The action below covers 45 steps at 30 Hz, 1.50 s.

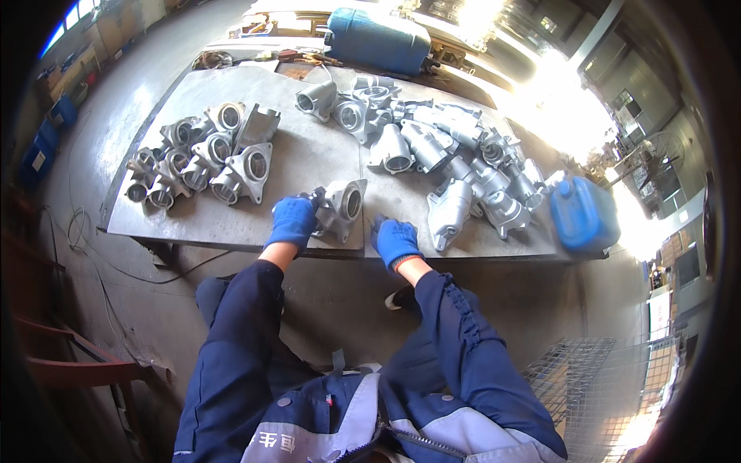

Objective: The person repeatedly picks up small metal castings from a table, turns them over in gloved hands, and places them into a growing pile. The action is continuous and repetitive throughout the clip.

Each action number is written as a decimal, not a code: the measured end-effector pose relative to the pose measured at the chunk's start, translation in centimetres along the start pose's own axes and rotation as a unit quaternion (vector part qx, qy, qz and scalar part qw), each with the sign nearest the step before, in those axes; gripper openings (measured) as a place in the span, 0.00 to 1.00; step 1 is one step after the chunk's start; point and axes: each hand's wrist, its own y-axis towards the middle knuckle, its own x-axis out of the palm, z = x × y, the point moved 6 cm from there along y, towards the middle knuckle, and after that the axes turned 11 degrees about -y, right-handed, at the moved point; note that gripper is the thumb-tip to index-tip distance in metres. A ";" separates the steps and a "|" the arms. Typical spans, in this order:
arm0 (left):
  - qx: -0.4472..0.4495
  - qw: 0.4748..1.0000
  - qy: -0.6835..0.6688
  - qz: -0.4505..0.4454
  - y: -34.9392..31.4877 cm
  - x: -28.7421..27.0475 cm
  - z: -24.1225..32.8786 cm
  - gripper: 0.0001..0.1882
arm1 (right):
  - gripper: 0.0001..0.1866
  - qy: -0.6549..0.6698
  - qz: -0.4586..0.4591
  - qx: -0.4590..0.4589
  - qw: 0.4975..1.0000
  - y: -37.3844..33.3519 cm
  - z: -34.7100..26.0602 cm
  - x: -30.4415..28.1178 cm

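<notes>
My left hand (pixel 294 221), in a blue work glove with dark fingertips, grips the left side of a grey cast-metal housing (pixel 349 202) at the table's near edge. A round bore with a flange around it shows on that housing. Just right of it, my gloved right hand (pixel 397 240) is closed above the metal tabletop (pixel 301 166), apart from the housing. Its curled fingers hide whatever may be in them. Several similar housings (pixel 202 158) stand grouped at the left, bores up. A looser heap of housings (pixel 444 147) lies on the right half.
A blue plastic jerrycan (pixel 584 214) stands at the table's right end. Behind the table lies a larger blue drum (pixel 378 40) beside wooden boards. Wire mesh (pixel 594 378) is at the lower right, a red metal frame (pixel 81 370) at the lower left. A cable (pixel 96 262) trails over the floor.
</notes>
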 end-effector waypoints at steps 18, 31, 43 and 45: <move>0.017 0.995 0.076 -0.056 0.3 -0.3 0.8 0.31 | 0.10 -0.022 -0.116 -0.069 0.991 1.6 -5.7 -1.0; 0.125 0.990 0.055 -0.046 0.1 0.6 0.7 0.27 | 0.08 -0.108 0.031 -0.047 0.993 8.2 0.5 2.7; -0.011 0.999 0.008 -0.029 -0.3 1.7 1.2 0.31 | 0.13 0.378 -0.079 -0.018 0.922 -5.3 -1.3 3.7; -0.017 0.999 0.008 -0.028 0.2 1.5 1.4 0.33 | 0.11 0.512 -0.154 0.067 0.843 -7.7 -0.3 3.9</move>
